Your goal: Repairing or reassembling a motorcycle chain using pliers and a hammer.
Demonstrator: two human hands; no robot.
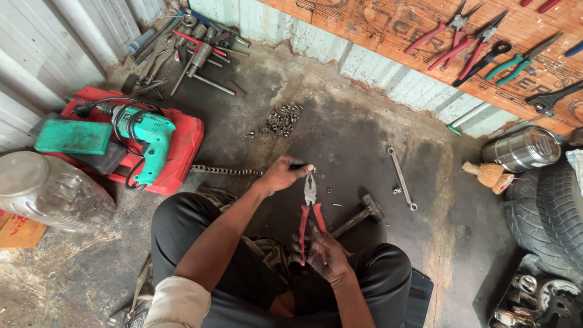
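Observation:
I sit on a dark, oily floor with my knees apart. My left hand (280,175) pinches the end of a metal drive chain (222,171) that runs left across the floor. My right hand (320,254) grips the red handles of a pair of pliers (310,209). The pliers point away from me, and their jaws meet the chain end right at my left fingertips. A hammer (359,217) lies on the floor just right of the pliers.
A spanner (401,177) lies to the right. Small metal parts (280,119) sit in a heap ahead. A green power drill (149,141) rests on a red case (177,150) at left. Tools hang on an orange board (425,24). Tyres (549,209) stand at right.

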